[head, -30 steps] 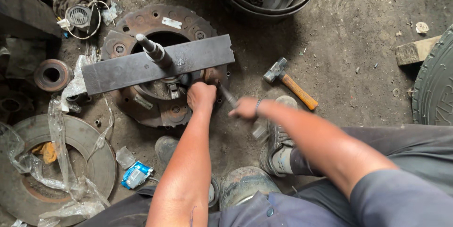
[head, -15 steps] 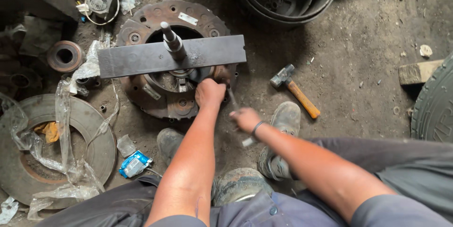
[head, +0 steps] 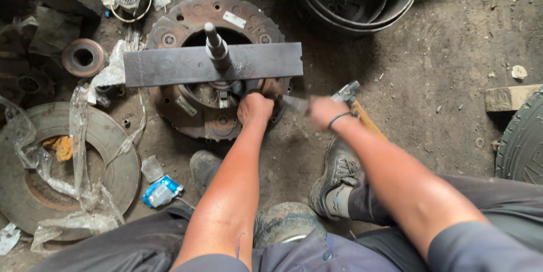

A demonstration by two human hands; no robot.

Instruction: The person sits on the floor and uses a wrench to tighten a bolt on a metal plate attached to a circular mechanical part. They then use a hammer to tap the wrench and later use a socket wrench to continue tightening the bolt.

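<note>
Iron disc, rusty and surely heavy, lies at twelve o'clock under a flat steel bar; best gripped by its stiff rim. Left hand closes in a fist on its near edge; right hand, at two o'clock, is blurred, its grip on a thin tool unclear.

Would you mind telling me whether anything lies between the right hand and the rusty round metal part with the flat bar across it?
Nothing visible does. The right hand, blurred and holding a small tool I cannot identify, is just beside the rusty round part, with only bare floor between. The left hand already rests on the part's rim, under the flat bar.
</note>
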